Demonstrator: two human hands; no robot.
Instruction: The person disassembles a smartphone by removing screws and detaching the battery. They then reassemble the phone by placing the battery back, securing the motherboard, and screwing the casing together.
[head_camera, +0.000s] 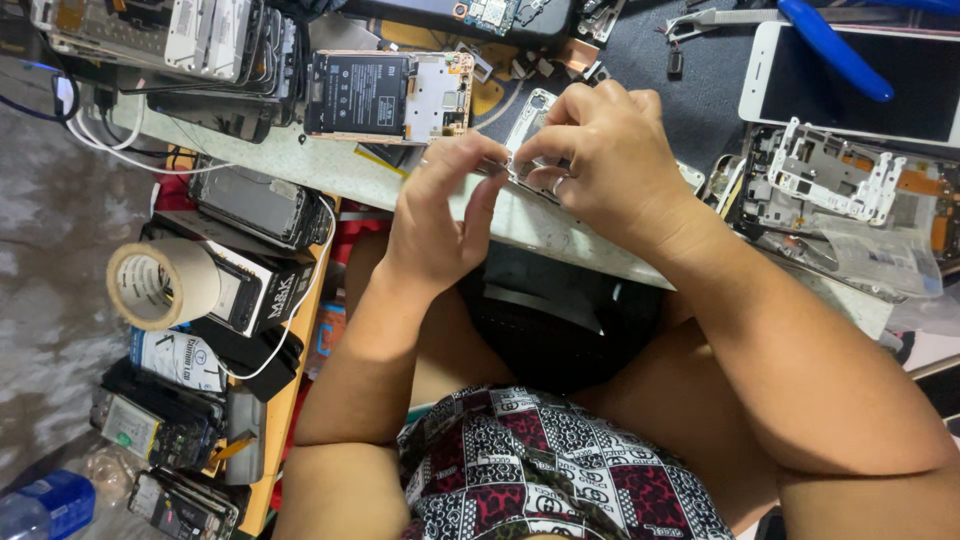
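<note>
At the bench's near edge, left hand (445, 215) and right hand (600, 150) pinch a small white phone frame (528, 125); a slip could drop it floorward.

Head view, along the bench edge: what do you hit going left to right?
Roll of tape → opened phone with its battery showing → left hand → right hand, both on a white phone frame → stripped phone chassis with white bracket.
</note>
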